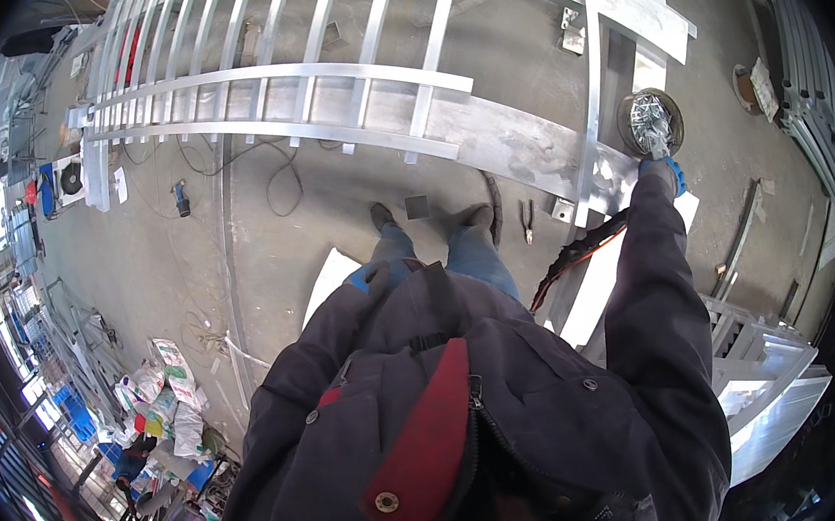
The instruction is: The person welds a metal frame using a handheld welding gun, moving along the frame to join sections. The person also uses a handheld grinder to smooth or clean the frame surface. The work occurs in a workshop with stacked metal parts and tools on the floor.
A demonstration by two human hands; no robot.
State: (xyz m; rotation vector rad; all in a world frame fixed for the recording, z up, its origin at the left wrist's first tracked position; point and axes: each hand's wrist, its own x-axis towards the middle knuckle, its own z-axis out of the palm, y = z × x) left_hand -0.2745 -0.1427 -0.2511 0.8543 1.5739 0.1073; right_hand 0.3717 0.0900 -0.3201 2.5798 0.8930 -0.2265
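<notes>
My right arm stretches forward to the right, and my right hand [663, 175], in a blue glove, is at the near rim of a round tin [673, 115]. Shiny small metal pieces [649, 118] fill the tin; their exact kind is too small to tell. The fingertips reach in over the rim among them, and whether they are closed on any piece cannot be made out. Down at my left hip, a bit of blue glove shows my left hand [359, 280], mostly covered by the dark sleeve. Its fingers are hidden. A white flat piece [329, 284] lies just beyond it.
A ladder-like metal frame [269, 79] spans the area ahead. Pliers [528, 222], a dark cable [494, 203] and a blue power tool [180, 199] lie on the floor. Bags [174, 394] pile up at left; metal profiles [812, 72] stand at far right.
</notes>
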